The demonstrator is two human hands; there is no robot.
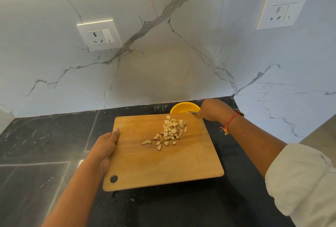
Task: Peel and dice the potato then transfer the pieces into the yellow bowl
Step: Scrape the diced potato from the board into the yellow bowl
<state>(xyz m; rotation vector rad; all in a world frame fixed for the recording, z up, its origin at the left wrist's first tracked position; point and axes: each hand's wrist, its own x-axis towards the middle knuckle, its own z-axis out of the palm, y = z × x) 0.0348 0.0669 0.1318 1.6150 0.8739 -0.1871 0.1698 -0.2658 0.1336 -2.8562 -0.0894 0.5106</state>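
Wooden cutting board is gripped at its left edge by the left hand: the thumb lies flat on the top face, pointing away from the person, and the other fingers curl under the board out of sight. The right hand shows its back to the camera, so its fingers are hidden, but it is closed round a knife whose thin blade sticks out leftward over the near rim of the yellow bowl. That bowl stands just past the board's far right corner; what it holds cannot be made out. The diced potato pieces lie in a loose heap on the far right part of the board, trailing toward its middle, apart from both hands. A red thread circles the right wrist, and a white rolled sleeve covers the arm above. Beneath is a black stone counter, backed by a white marble wall.
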